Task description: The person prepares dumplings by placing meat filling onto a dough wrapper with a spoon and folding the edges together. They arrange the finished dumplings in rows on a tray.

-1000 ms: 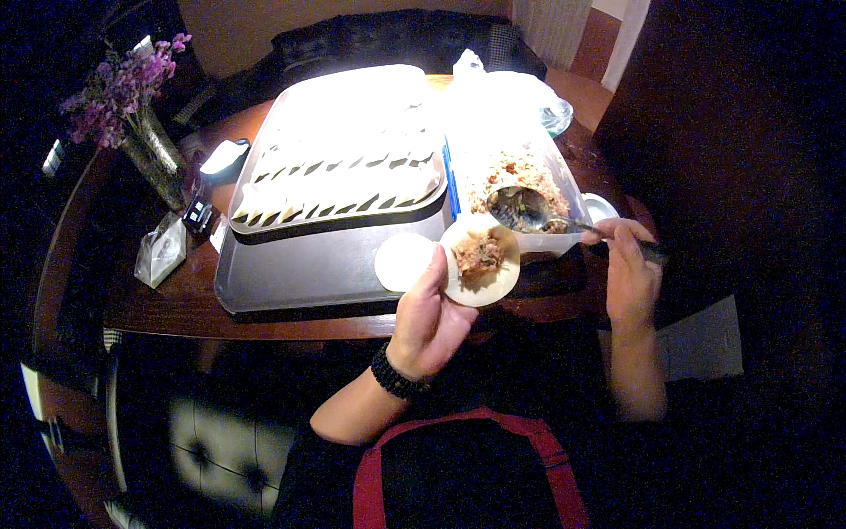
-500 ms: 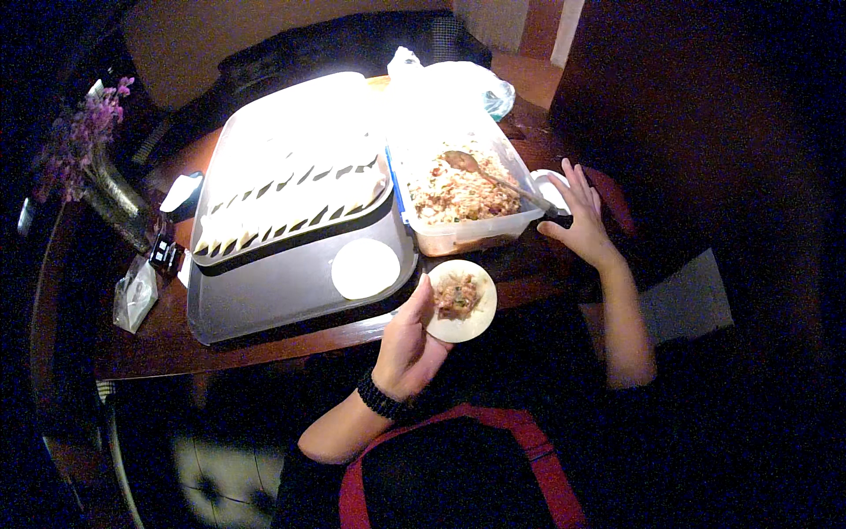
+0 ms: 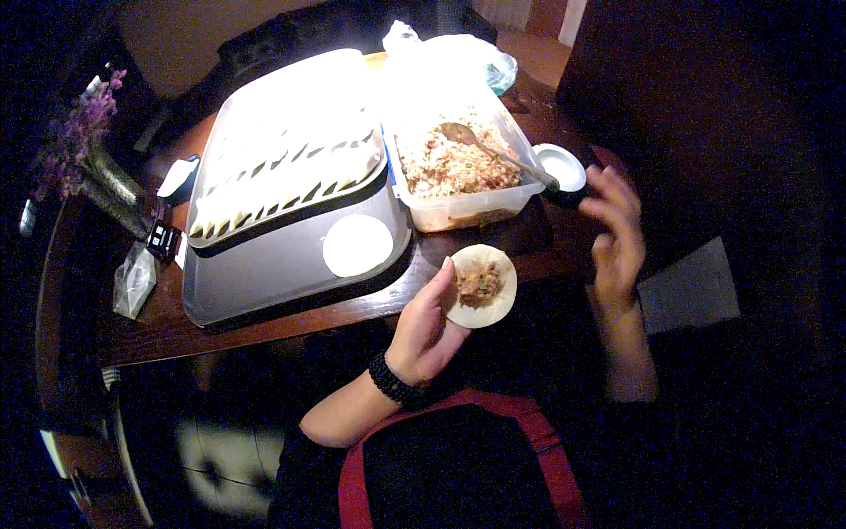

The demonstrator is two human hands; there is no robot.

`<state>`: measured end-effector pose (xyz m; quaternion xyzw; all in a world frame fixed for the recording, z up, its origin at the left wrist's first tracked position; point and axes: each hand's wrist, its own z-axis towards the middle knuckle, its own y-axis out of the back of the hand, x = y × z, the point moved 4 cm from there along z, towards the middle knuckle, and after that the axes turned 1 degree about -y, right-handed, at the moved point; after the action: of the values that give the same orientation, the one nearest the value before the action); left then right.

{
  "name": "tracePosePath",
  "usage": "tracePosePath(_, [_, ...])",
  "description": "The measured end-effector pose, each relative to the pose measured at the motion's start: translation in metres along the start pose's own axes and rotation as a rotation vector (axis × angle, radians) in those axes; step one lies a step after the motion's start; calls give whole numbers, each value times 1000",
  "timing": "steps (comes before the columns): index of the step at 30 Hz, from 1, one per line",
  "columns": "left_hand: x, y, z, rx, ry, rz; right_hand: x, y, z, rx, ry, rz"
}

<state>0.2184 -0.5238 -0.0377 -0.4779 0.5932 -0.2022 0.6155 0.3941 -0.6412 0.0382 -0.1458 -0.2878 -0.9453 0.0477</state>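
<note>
At right, the right hand [image 3: 617,238], now free, has released the spoon [image 3: 460,134]; nearer, the left hand [image 3: 425,333] grips a filled wrapper [image 3: 480,286].

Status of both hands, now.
Left hand: holding a round wrapper topped with filling.
Right hand: open, motion-blurred, nothing visible in it, near the white dish.

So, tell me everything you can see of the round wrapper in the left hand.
The round wrapper is a pale, thin-looking, dough-like disc, open and unfolded, with a brownish mound of filling near its middle and a bare rim around it. The left hand holds it at its left side, the thumb by the filling. It sits nearer the wearer than the clear container. Its underside is hidden.
</note>
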Motion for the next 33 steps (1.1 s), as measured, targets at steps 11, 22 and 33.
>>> tracePosePath(11, [9, -3, 6, 67, 59, -290, 47, -33, -26, 414, 185, -322])
tracePosePath(22, [-1, -1, 15, 45, -9, -322, -96, -30, 11, 240, -136, -534])
tracePosePath(33, [1, 2, 11, 102, -62, -304, -1, -3, 22, 114, 7, -264])
